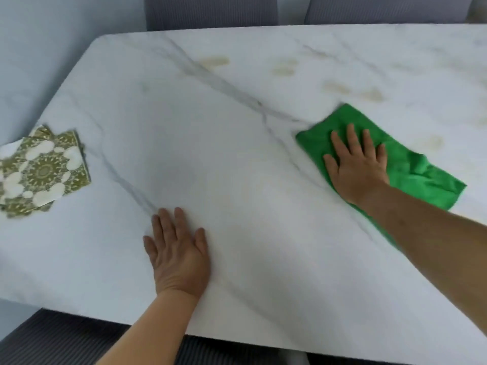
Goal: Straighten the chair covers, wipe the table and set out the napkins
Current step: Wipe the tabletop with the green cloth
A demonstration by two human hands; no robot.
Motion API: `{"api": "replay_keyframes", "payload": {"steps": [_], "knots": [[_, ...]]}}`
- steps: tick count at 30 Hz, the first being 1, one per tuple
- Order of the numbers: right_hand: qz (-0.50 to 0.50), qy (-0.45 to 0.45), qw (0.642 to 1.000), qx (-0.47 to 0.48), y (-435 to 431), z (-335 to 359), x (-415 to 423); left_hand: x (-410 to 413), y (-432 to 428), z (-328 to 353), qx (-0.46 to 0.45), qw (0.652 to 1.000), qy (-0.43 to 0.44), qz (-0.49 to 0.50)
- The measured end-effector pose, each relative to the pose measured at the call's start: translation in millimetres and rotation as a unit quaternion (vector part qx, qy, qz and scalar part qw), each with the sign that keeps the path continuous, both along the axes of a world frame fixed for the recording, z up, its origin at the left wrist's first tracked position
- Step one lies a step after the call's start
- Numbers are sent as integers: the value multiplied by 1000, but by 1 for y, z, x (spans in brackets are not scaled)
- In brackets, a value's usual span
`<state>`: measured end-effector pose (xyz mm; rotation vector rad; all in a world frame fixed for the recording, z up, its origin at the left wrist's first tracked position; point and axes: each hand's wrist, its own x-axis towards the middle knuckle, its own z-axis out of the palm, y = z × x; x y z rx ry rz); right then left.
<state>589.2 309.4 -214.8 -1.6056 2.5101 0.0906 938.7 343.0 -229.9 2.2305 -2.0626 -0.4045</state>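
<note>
One green cloth [416,169], rumpled at its right end, lies toward the right edge of the table [237,122]. The right hand [355,164] presses it with straight, spread fingers. The left hand [178,254] rests flat by the near edge, fingers straight. One fanned stack of napkins [42,169], olive with cream medallions, sits at the left edge; their number cannot be told. Several yellowish stains [334,86] mark the marble-patterned top beyond the cloth. Two grey ribbed chair covers [210,11] line the far edge.
</note>
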Motion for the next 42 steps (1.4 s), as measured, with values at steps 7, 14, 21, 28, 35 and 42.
{"api": "replay_keyframes", "payload": {"steps": [7, 14, 21, 28, 35, 42], "knots": [[208, -68, 975, -23, -115, -10, 180, 14, 3, -8, -6, 1000, -6, 3], [252, -70, 964, -55, 33, -18, 132, 15, -1, -7, 3, 1000, -5, 5], [-64, -29, 997, -10, -64, -10, 49, 17, 0, -6, 10, 1000, -12, -8], [260, -102, 958, -65, 72, -17, 189, 15, -13, -1, 1, 999, 30, 13], [-66, -19, 998, -4, 129, -5, 18, 14, -13, -2, 6, 998, 56, 6], [232, -85, 969, -8, 79, -12, 210, 35, -13, 44, -71, 887, 410, 202]]}}
